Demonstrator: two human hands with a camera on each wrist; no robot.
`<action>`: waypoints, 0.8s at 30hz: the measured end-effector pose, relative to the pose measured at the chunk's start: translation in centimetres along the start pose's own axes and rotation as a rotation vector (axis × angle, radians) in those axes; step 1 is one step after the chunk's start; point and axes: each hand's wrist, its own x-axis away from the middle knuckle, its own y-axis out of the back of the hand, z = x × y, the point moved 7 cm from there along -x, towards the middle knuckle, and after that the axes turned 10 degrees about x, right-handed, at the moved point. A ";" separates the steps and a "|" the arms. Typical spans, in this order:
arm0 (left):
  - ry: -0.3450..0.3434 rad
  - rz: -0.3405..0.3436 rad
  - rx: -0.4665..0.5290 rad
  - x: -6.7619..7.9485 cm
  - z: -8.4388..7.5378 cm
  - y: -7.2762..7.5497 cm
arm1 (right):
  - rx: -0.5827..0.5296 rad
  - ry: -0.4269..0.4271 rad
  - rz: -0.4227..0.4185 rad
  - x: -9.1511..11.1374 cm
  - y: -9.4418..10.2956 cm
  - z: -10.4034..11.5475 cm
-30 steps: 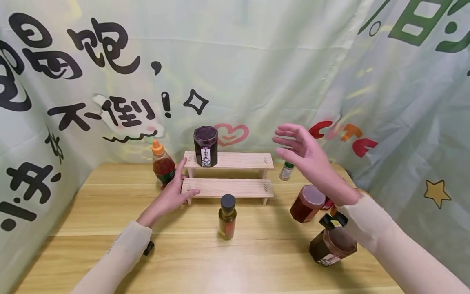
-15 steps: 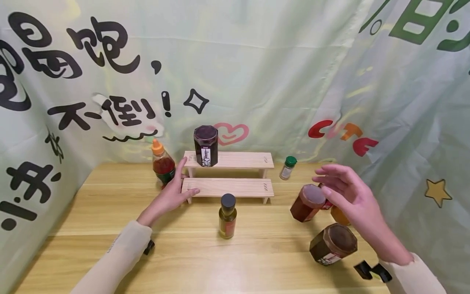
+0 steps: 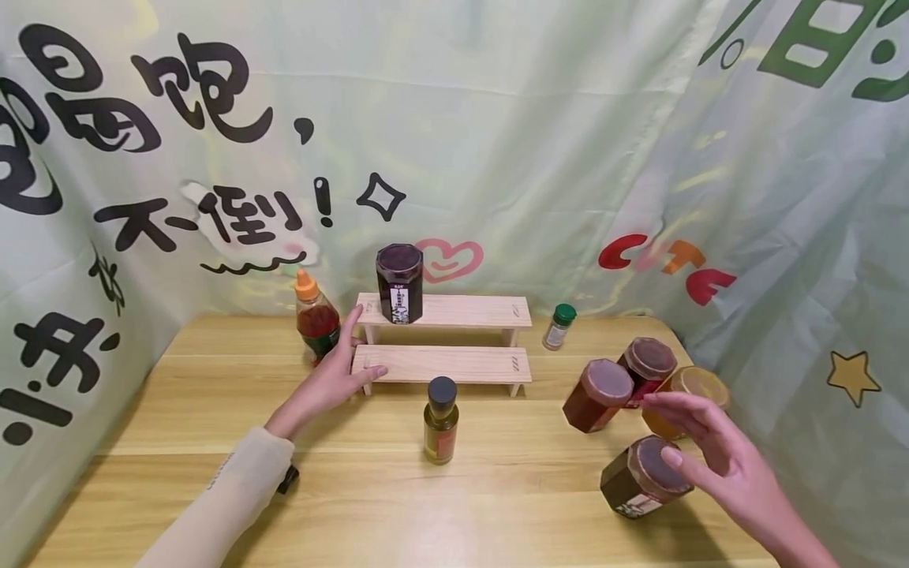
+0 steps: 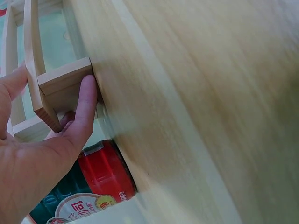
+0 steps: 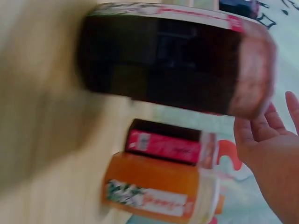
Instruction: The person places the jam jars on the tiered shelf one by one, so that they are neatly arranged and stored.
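Lower now, the right hand point(image 3: 742, 472) has dropped from beside the red jar point(image 3: 595, 402) to the frame's lower right, thumb and fingers apart by the dark jar point(image 3: 619, 483); whether they touch it, I can't tell. Left of centre, the left hand point(image 3: 334, 383) has thumb and fingers clamped on the rack point(image 3: 443, 363). Purple jar point(image 3: 401, 296) on top, bottle point(image 3: 442, 434) in front.
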 end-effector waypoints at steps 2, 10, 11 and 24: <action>0.000 0.001 0.003 0.0 0.0 0.0 | 0.045 -0.021 0.014 0.8 -0.2 -0.6; -0.001 0.001 0.010 -0.1 -0.4 0.0 | 0.228 -0.099 0.065 2.5 -1.1 -3.3; 0.001 0.002 0.011 -0.1 -0.5 0.0 | 0.224 -0.107 0.068 2.7 -1.2 -3.7; 0.001 0.013 0.007 -0.2 -0.1 0.0 | 0.219 -0.046 -0.007 4.7 -1.5 -5.8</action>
